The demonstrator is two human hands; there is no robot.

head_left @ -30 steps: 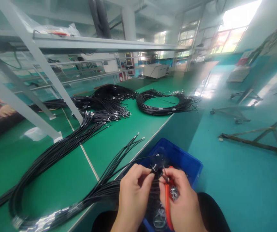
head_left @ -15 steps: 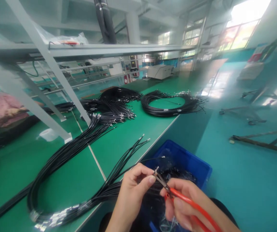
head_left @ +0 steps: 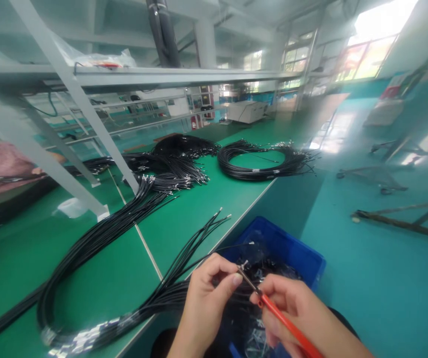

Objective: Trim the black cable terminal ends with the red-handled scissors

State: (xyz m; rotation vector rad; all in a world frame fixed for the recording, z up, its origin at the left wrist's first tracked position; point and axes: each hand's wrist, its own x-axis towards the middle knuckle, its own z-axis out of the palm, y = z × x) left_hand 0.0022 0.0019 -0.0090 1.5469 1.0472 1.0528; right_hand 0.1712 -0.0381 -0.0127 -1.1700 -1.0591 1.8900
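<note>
My left hand [head_left: 207,293] is closed in a pinch of thumb and forefinger at what looks like the end of a thin black cable, mostly hidden by the fingers. A small pale tip [head_left: 244,265] shows just past the fingertips. My right hand [head_left: 296,303] grips red-handled pliers [head_left: 283,320]. Their narrow metal jaws reach the tips of my left thumb and forefinger. Behind my left wrist runs a bundle of black cables [head_left: 169,293], with several loose ends [head_left: 214,219] fanning over the bench edge side.
Below my hands stands a blue crate [head_left: 312,268] holding clear plastic scraps. Coiled black cables [head_left: 251,173] and more cable bundles [head_left: 184,146] lie on the green bench [head_left: 184,214]. Shelf posts [head_left: 90,114] rise at left. Another person's pink sleeve [head_left: 1,159] is at far left.
The pliers have turned and their jaws look closed together; the two red handles now line up as one. My left hand has barely moved. The other person's arm has shifted slightly.
</note>
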